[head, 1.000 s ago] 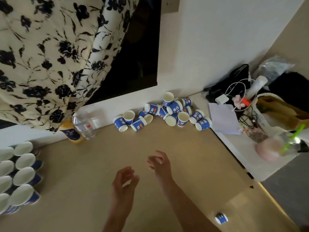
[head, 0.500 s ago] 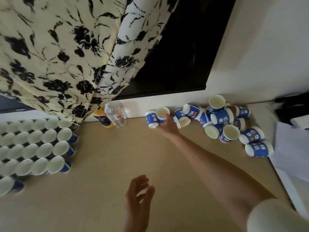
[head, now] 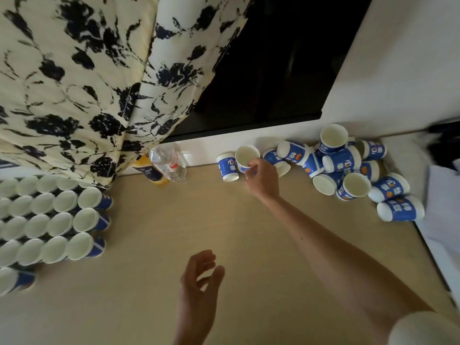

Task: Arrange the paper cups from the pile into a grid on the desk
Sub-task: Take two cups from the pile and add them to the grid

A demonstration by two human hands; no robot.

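The water bottle stands at the back edge of the desk, against the white sill, and it looks nearly empty and clear. Just beside it on its left, half hidden, is a yellow bottle with a blue label; what is inside it I cannot tell.

To the left of the water bottle, the grid of paper cups stands upright in tight rows, mouths up, all showing empty white insides. To the right of the water bottle lies the pile of paper cups, blue and white, some on their sides, some upright, all empty.

Between the water bottle and the pile, the right hand has its fingers closed on the rim and wall of one upright paper cup, which is empty. An inverted cup stands just beside it, on the water bottle side.

The left hand hovers well in front of the water bottle, fingers loosely spread, holding nothing.
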